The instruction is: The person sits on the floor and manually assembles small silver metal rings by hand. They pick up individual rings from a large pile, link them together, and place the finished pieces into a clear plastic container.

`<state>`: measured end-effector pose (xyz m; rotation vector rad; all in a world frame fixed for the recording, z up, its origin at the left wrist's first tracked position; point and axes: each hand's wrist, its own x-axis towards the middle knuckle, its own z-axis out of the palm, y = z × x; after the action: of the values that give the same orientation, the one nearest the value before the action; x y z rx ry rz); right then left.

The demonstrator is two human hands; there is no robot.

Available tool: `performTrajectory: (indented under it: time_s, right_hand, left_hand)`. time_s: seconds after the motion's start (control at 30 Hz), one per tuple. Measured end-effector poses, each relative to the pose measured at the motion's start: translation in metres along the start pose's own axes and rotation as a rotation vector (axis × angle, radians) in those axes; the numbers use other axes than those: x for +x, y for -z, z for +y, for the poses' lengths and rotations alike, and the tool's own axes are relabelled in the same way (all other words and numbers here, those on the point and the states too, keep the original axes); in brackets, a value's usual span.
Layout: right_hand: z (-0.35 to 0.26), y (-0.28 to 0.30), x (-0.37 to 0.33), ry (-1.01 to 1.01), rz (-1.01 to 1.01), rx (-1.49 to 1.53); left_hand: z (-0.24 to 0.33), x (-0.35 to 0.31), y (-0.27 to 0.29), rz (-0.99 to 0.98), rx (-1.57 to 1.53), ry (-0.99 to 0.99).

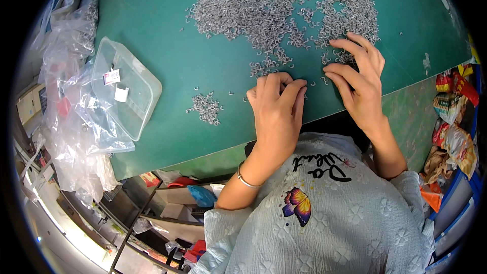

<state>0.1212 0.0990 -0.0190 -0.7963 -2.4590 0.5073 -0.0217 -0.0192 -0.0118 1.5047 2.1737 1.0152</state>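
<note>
Small grey C-shaped metal pieces (pixel 243 7) lie in a wide heap on the green tabletop (pixel 147 10). My left hand (pixel 274 104) is near the table's front edge, just below the heap's lower tip. Its fingers are curled, with thumb and forefinger pressed together; whatever is between them is too small to make out. To its right, my right hand (pixel 362 78) is at the heap's lower right edge. Thumb and forefinger meet in a pinch there, while other fingers reach out over the pieces. A small separate pile (pixel 205 107) of similar pieces lies left of my left hand.
At the table's left stands a clear plastic box (pixel 152 83) with small white items inside. Crumpled clear plastic bags (pixel 66 101) hang over that edge. Shelves with bags and boxes (pixel 177 213) are below at left; colourful packets (pixel 451 122) are at the right.
</note>
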Motion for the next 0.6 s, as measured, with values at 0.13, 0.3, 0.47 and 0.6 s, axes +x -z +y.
performTrajectory:
  time_s: [0.13,0.3,0.47,0.6]
  right_hand:
    - [0.002,0.003,-0.002,-0.022,-0.015,0.027]
    - [0.004,0.002,-0.002,-0.097,0.083,0.035]
    - [0.003,0.001,0.001,-0.048,0.041,-0.045]
    - [0.007,0.004,-0.003,-0.037,0.028,-0.021]
  left_hand:
    - [0.001,0.000,0.000,-0.021,0.005,-0.015]
    - [0.004,0.005,-0.002,0.002,-0.026,-0.042]
    - [0.009,0.024,-0.014,-0.011,-0.029,-0.124]
    - [0.011,0.034,-0.020,-0.018,0.045,-0.149]
